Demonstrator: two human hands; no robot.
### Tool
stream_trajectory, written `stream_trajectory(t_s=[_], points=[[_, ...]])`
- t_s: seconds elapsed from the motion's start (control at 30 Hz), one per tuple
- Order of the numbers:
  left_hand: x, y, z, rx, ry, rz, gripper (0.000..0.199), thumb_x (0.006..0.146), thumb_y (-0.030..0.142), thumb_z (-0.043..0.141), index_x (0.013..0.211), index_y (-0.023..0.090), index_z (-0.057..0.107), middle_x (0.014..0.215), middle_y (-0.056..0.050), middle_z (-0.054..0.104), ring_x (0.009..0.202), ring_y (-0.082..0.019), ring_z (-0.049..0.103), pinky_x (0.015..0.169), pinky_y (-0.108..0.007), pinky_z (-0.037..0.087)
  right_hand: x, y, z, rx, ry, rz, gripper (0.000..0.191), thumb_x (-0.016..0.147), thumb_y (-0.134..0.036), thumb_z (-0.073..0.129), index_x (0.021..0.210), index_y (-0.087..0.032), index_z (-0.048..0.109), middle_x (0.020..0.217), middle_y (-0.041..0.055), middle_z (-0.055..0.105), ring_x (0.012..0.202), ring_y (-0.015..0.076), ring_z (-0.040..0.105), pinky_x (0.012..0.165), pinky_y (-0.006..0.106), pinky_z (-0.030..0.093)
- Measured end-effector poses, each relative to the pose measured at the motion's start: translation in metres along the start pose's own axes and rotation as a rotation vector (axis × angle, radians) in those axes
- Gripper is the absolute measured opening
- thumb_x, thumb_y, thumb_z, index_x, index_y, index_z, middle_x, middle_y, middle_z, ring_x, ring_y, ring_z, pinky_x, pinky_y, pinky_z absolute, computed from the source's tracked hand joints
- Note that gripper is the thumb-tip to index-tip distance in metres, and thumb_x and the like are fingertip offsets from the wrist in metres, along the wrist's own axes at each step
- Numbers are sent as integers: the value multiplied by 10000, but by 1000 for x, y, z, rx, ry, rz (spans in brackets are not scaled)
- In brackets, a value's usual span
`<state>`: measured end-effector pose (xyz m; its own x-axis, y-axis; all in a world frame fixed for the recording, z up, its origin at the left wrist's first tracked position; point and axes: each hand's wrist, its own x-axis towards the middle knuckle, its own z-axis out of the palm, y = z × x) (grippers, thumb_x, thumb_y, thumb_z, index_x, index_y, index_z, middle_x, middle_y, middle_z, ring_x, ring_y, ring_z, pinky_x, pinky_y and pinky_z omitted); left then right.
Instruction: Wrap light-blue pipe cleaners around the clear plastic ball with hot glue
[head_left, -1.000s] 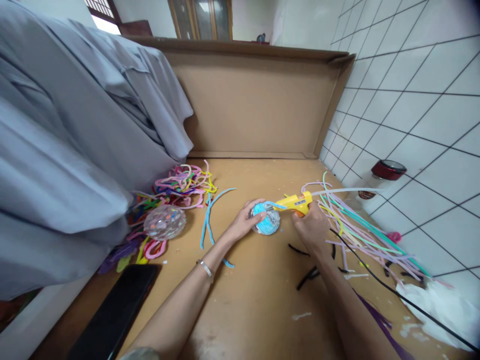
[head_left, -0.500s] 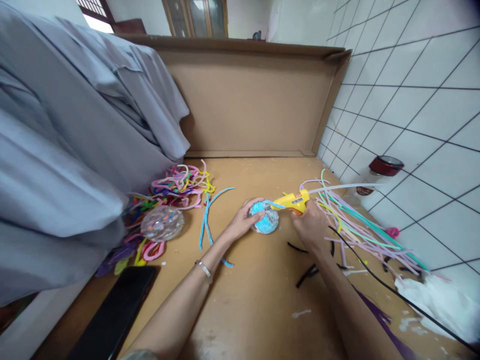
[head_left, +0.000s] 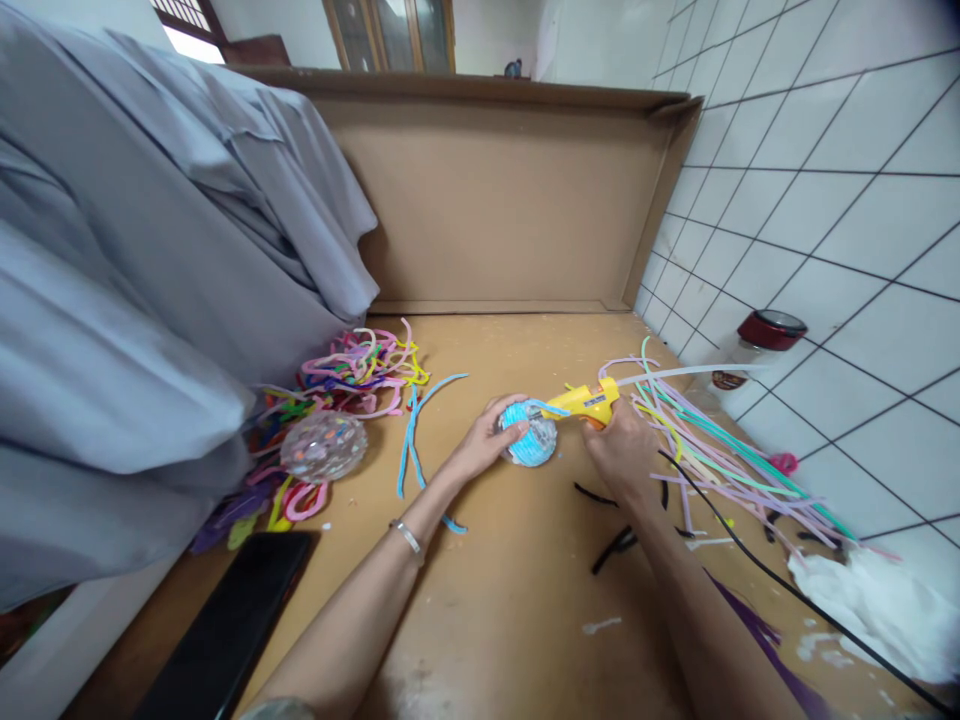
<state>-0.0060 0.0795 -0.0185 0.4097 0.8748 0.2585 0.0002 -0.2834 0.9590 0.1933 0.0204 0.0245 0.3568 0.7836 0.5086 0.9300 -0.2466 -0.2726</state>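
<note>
My left hand grips a clear round ball that is partly wrapped in blue pipe cleaner. A loose end of the blue strand sticks out to the right over the ball. In my right hand is a yellow hot glue gun, its fingers wrapped round the handle. The gun's nozzle points left and meets the ball's upper right side; whether it touches the surface I cannot tell. A long translucent glue stick runs out of the gun's back. More blue pipe cleaners lie left of the ball.
At left are a heap of coloured pipe cleaners, a clear faceted ball and a black phone. Pastel pipe cleaners, a red-lidded jar, white tissue and the gun's black cord lie right. Behind stands a cardboard wall.
</note>
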Motion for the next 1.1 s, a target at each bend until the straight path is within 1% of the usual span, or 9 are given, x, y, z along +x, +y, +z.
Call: stream_trajectory(t_s=[0.23,0.37,0.6,0.77,1.1], points=[[-1,0,0,8,-7,5,576,811,462,655,1309,194,544,1321,-123,545,1223,-266,516,1048,-382,411,0,1,-1,20,45,-26,189,763,-292,559,883,-146,561,730,64,599,653,193,494,576,277,229],[0,1,0,16,-5,9,582,810,459,655,1307,178,545,1311,-134,551,1208,-274,526,1033,-391,424,0,0,-3,11,37,-32,174,764,-285,555,872,-148,565,730,67,594,661,195,489,577,278,232],[0,0,1,16,2,20,574,810,466,657,1304,194,553,1258,-115,588,1162,-261,550,1019,-390,436,1,1,-5,-9,14,-62,190,770,-282,550,892,-138,568,773,83,611,691,209,503,576,280,238],[0,0,0,16,-7,12,574,812,460,655,1311,199,547,1275,-115,578,1180,-262,539,1023,-383,427,1,2,-4,-1,40,-93,160,775,-268,537,878,-148,559,774,79,603,683,203,494,577,283,239],[0,-2,1,-2,-5,2,584,804,466,661,1314,207,546,1296,-114,564,1199,-261,526,1038,-384,411,-1,1,-5,17,68,-59,131,780,-283,535,841,-167,535,707,52,556,662,199,479,568,276,225]])
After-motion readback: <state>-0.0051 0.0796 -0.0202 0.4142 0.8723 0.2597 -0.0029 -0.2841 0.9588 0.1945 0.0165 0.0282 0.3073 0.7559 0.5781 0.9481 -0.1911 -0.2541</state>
